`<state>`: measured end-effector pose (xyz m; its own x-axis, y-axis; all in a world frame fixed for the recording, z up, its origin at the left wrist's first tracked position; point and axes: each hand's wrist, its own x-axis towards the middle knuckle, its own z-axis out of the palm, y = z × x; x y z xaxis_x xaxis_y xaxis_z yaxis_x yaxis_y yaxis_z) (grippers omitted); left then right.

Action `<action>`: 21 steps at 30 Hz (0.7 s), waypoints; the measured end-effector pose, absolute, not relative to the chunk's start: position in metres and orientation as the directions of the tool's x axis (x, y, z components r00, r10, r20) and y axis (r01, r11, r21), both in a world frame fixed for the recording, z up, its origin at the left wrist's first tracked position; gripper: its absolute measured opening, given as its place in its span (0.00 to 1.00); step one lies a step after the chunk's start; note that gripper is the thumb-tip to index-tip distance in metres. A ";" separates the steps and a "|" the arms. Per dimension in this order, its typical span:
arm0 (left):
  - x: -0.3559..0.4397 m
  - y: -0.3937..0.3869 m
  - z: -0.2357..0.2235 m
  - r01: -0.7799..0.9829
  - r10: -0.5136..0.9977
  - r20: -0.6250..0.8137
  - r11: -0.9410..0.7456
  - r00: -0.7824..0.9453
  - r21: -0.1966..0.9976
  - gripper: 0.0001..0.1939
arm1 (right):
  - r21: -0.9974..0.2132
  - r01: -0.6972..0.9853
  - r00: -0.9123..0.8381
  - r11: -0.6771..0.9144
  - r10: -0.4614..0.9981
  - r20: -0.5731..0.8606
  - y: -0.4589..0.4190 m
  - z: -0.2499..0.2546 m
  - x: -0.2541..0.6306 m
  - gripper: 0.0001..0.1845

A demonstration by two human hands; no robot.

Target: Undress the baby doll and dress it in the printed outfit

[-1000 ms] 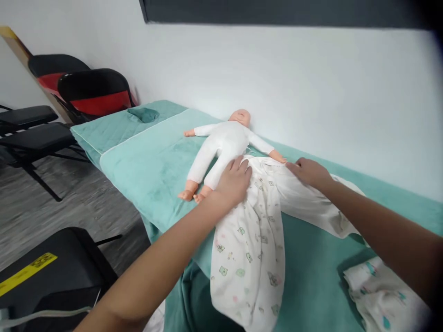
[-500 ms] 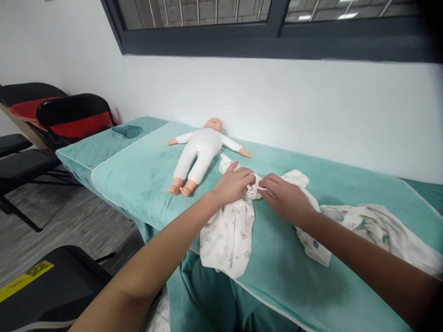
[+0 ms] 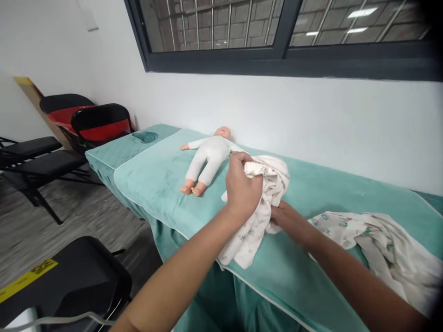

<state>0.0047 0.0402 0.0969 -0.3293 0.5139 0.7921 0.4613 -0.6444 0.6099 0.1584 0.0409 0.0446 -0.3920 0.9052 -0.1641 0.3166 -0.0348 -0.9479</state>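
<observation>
A white baby garment (image 3: 249, 230) with a small coloured print is bunched up above the massage-style bed, its lower part lying near the front edge. My left hand (image 3: 244, 184) is closed on the gathered upper part, thumb on top. My right hand (image 3: 287, 221) grips the folds from below right, its fingertips partly hidden by the cloth. Beyond my left hand a baby doll (image 3: 209, 154) in a white bodysuit lies on its back, head toward the wall. Its arm on the right is partly covered by my left hand.
Another printed white cloth (image 3: 367, 235) lies crumpled at the right. The bed's green cover (image 3: 155, 184) drapes over the front edge. Black-and-red chairs (image 3: 100, 122) stand at the left, a black seat (image 3: 65, 281) in the lower left. A window (image 3: 221, 55) is set in the wall.
The garment has been lifted and bunched between my hands, its right part gathered in. My right hand has moved lower, under the folds. The view has shifted; the doll lies as before.
</observation>
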 end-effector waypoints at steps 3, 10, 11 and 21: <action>-0.001 0.017 0.074 0.507 0.696 0.715 -0.593 -0.070 0.626 0.22 | -0.950 -0.169 -0.396 -0.264 0.900 -0.179 0.020 0.033 0.132 0.17; -0.046 -0.038 0.012 0.705 0.875 0.468 -0.408 0.121 0.580 0.37 | -0.939 -0.260 -0.475 -0.225 0.876 -0.078 0.000 0.017 0.104 0.28; -0.056 -0.047 0.002 0.691 0.879 0.474 -0.378 0.057 0.616 0.34 | -0.959 -0.161 -0.571 -0.234 0.814 -0.103 -0.002 0.016 0.101 0.27; -0.188 -0.193 -0.112 0.602 0.539 0.346 0.423 -0.768 0.678 0.19 | -0.960 0.091 -0.712 -0.264 0.657 -0.248 -0.028 -0.027 0.141 0.18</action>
<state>-0.1880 -0.1933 -0.1119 -0.7682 0.5390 0.3455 0.6016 0.4229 0.6777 0.1411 -0.0284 -0.0272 -0.7120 0.6567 -0.2484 0.0912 -0.2643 -0.9601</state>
